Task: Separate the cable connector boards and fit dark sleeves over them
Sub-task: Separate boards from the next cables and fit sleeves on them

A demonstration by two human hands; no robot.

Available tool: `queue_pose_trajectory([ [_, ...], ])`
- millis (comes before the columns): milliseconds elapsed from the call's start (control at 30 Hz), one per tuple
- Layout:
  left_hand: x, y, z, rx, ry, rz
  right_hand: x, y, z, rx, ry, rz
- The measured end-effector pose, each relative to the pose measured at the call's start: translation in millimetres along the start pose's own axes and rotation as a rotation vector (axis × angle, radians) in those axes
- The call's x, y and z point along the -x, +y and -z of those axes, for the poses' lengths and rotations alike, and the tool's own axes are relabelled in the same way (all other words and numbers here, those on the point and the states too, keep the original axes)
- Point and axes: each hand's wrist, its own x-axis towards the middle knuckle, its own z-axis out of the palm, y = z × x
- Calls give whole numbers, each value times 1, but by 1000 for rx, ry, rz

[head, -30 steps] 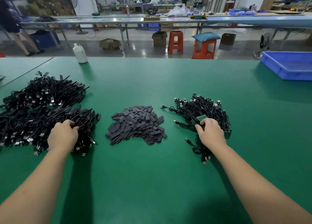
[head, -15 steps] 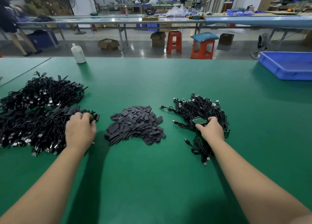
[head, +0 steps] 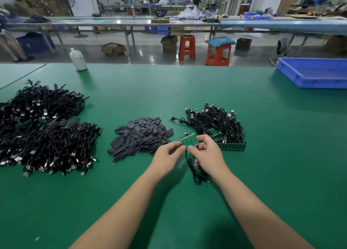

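A small green strip of connector boards (head: 189, 141) is held just below the middle of the frame, tilted, with black cables (head: 195, 170) hanging from it toward the bottom. To its right, a tangled pile of black cables with boards (head: 216, 123) is seen, a longer green board strip (head: 231, 147) lying along its lower edge. A loose heap of flat dark sleeves (head: 141, 137) is spread left of centre. Two larger cable heaps (head: 44, 128) are piled at the left edge
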Motion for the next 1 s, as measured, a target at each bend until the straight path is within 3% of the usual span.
queue_pose_trajectory([
  [100,2,8,-10,53,65,-31,11,2,2,167,-34,64],
  [200,4,13,-8,32,25,-56,12,2,14,423,54,185],
  [433,12,24,-13,-150,107,-105,16,-9,18,85,58,139],
  [567,15,29,-14,-259,159,-131,16,-12,16,43,99,126],
  [800,17,38,-19,-240,214,-105,19,-8,9,148,248,201],
  [1000,17,34,-2,-66,189,-14,-1,-7,40,353,218,166],
])
